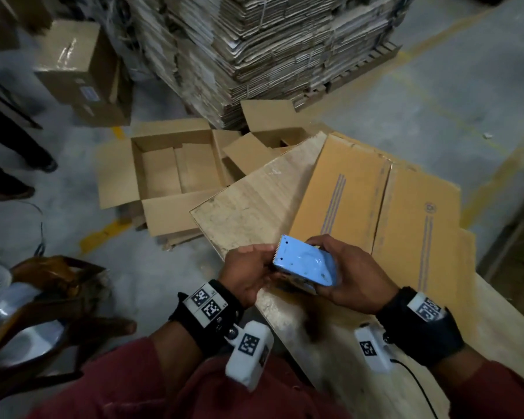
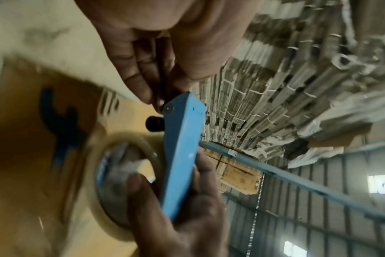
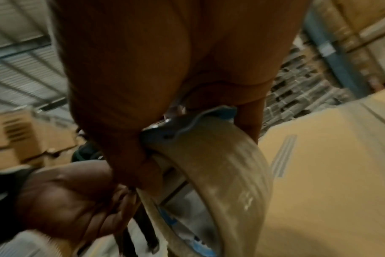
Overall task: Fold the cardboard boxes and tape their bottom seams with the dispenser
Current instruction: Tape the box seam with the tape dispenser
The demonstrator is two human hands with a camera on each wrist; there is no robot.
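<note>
Over scuffed plywood [image 1: 248, 213], both hands [image 1: 357, 276] clasp the smooth blue dispenser [image 1: 303, 263].

- Blue tape dispenser [image 1: 304, 263], toothed edge toward the left hand [image 1: 248, 275], gripped by the right hand [image 1: 353, 275].
- Flattened cardboard box [image 1: 375, 189] lies just beyond both hands.
- Open box [image 1: 176, 167] lies farther beyond the left hand.

Dim warehouse light; wrist views motion-blurred, head view w/ fisheye bending at edges.
</note>
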